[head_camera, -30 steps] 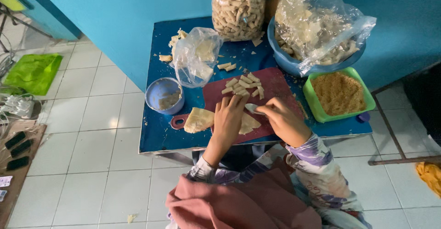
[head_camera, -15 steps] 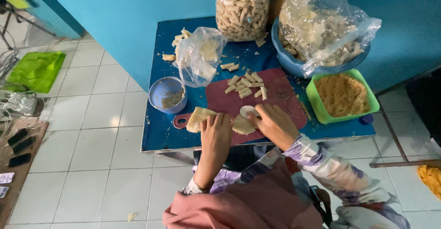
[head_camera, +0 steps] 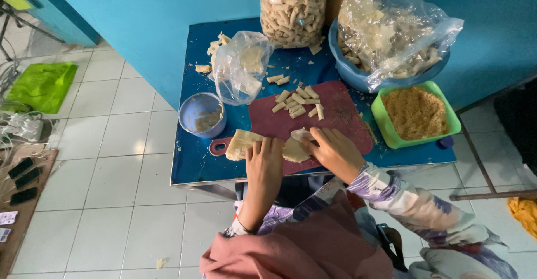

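At the far left of the frame, a green mat (head_camera: pixel 42 86) lay on the white tiled floor (head_camera: pixel 128 200). The blue table (head_camera: pixel 193 161) occupied the centre. Near its left edge stood a small blue bowl (head_camera: pixel 201 114), and just above and right of it a clear plastic bag (head_camera: pixel 240 69). The dark red cutting board (head_camera: pixel 330 119) lay at the table's middle, with a group of short cut dough sticks (head_camera: pixel 296 102) on its upper part. A flat sheet of pale dough (head_camera: pixel 246 143) lay across the board's lower left edge. The left hand (head_camera: pixel 264 161) pressed flat on this dough, fingers extended, gripping nothing. Just to its right, the right hand (head_camera: pixel 334 151) rested on the adjoining dough; whether its fingers were pinching the piece could not be determined. At upper centre stood a tall bag of sticks (head_camera: pixel 292 7). Further right, a large blue basin (head_camera: pixel 358 72) held a bagged load, and a green tray of crumbs (head_camera: pixel 417 114) stood at the table's right edge.
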Tool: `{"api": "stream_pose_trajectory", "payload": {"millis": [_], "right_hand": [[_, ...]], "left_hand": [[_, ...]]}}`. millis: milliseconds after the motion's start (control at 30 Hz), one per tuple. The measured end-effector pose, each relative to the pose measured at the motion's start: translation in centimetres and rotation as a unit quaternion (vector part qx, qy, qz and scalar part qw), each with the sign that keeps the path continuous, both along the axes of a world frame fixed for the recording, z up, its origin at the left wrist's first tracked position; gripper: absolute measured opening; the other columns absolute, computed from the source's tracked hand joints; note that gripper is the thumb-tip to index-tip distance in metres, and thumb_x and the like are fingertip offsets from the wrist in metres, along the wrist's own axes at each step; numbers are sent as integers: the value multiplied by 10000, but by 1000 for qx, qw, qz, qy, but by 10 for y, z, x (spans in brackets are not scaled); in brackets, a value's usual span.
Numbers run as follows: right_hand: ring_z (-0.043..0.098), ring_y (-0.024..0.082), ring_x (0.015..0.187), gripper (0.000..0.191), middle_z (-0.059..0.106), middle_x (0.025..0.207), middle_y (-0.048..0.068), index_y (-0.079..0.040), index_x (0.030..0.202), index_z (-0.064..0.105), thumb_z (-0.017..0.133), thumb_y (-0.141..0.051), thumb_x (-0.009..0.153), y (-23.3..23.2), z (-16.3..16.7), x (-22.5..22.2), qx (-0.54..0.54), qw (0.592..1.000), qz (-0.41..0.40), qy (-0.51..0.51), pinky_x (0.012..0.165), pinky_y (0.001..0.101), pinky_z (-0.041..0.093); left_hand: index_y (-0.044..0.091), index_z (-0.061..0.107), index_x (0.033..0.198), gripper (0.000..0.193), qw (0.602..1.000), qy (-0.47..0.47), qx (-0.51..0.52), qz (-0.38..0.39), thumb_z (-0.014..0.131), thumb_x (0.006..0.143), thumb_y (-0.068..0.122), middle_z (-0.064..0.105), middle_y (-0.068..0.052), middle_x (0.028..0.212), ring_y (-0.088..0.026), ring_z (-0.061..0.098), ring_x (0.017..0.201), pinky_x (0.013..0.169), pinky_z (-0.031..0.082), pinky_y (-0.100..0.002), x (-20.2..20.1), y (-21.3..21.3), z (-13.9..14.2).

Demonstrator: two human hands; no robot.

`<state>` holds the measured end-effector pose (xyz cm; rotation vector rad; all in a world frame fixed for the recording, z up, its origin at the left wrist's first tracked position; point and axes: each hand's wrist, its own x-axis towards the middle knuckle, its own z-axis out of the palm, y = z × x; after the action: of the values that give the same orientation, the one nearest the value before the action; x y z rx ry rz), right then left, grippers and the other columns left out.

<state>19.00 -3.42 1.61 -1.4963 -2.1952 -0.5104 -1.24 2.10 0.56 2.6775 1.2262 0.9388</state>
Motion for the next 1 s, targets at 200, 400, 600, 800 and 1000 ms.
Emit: {"api": "stream_pose_trajectory", "payload": {"millis": [200, 400, 600, 800, 1000], "right_hand": [[608, 235, 869, 146, 604, 1066, 50, -58, 1023, 722, 702, -136, 901, 14, -1, 2, 8, 1000, -20, -15, 756, 364, 511], [633, 227, 959, 225, 615, 1117, 74, -71, 1008, 724, 671, -111, 793, -6, 13, 12, 26, 999, 12, -44, 820, 348, 523], [612, 202, 902, 130, 627, 1129, 58, -56, 959, 727, 680, -146, 877, 7, 3, 14, 12, 994, 44, -98, 811, 336, 523], [610, 195, 940, 192, 618, 1117, 34, -77, 1032, 711, 671, -142, 855, 21, 2, 21, 51, 990, 18, -134, 825, 343, 513], [618, 224, 990, 197, 624, 1112, 30, -128, 999, 666, 647, -153, 805, -4, 10, 43, 43, 987, -20, -152, 860, 394, 507]], "left_hand": [[86, 630, 1050, 202, 1000, 17, -10, 14, 598, 850, 93, 616, -92, 1031, -314, 589, 988, 839, 459, -445, 2, 0, -2], [98, 627, 1065, 205, 1000, -6, -13, 6, 590, 864, 84, 611, -85, 1025, -311, 589, 990, 837, 459, -441, 2, -1, -5], [100, 625, 1046, 189, 1000, 10, -15, 10, 590, 860, 88, 611, -82, 1015, -313, 588, 967, 810, 458, -446, 3, 1, -6], [96, 621, 1035, 164, 1000, 15, -14, 14, 591, 874, 91, 615, -82, 1006, -307, 594, 966, 845, 470, -442, 1, -2, -5], [97, 633, 1029, 157, 998, -16, -47, 48, 657, 920, 207, 619, -99, 1011, -318, 599, 977, 815, 479, -442, 3, -9, -8]]}}
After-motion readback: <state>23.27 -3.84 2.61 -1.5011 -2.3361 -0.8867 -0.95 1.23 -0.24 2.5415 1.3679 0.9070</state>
